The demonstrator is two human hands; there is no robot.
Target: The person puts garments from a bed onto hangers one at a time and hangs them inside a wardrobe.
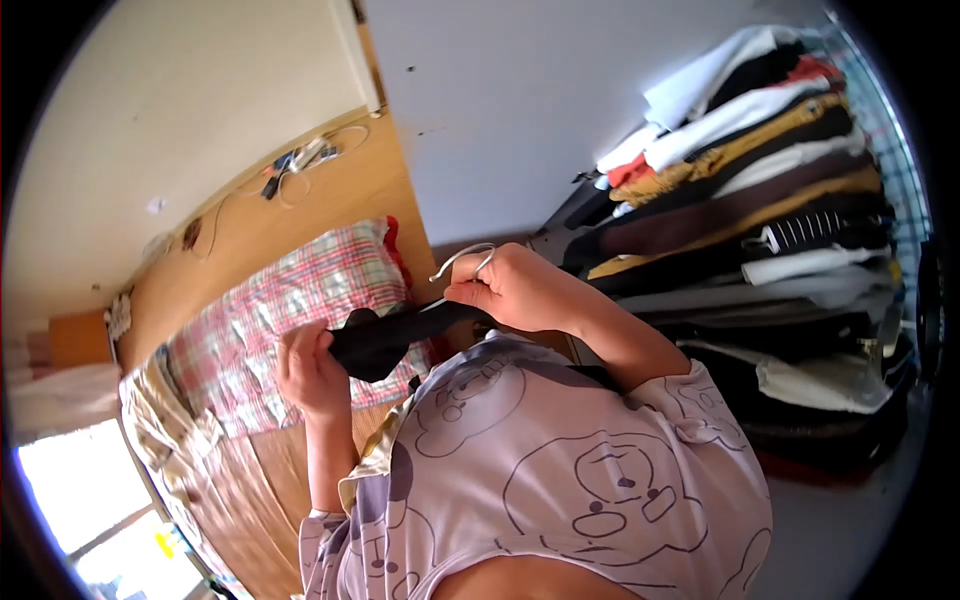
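Observation:
A white clothes hanger point(462, 258) is pinched in my right hand point(512, 288), its curved hook standing out past the fingers. From the hanger a black garment point(375, 345) stretches across to the left, in front of my chest. My left hand point(312, 368) is closed on the garment's far end, its fingers wrapped over the cloth. What kind of garment it is I cannot make out. The lower part of it is hidden behind my printed shirt point(600, 470).
Folded and hanging clothes point(740, 200) fill an open wardrobe to the right, beside its pale panel point(500, 110). On the left lies a bed point(240, 510) with a plaid quilt point(300, 290). Cables and a power strip point(312, 155) run along the wall.

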